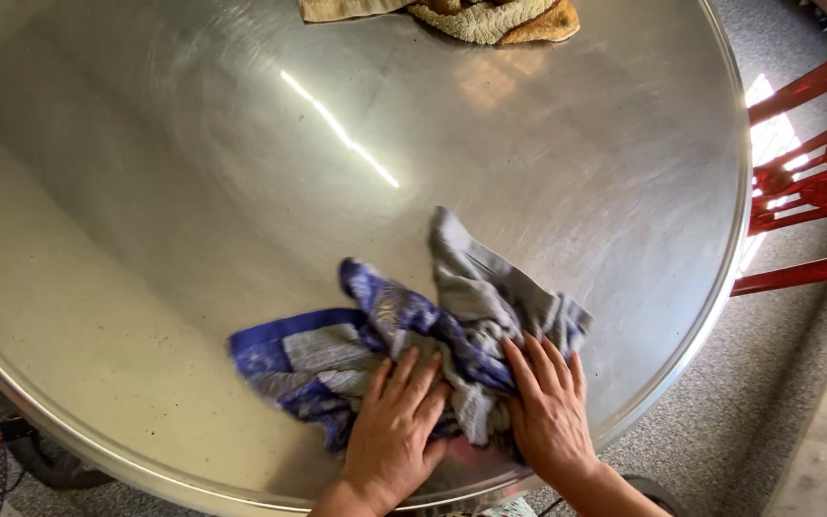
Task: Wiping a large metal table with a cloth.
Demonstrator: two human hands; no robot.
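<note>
Cloth [404, 335], blue-grey, crumpled on round steel table [193, 191]; left hand [394, 431] and right hand [547, 412] press flat, fingers spread.

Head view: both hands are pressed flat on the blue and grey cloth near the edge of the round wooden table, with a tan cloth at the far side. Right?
Not quite. The table is shiny metal, not wooden, as the head view shows. The rest holds: the left hand and right hand press flat on the blue and grey cloth near the edge, and a tan cloth lies at the far side.
</note>
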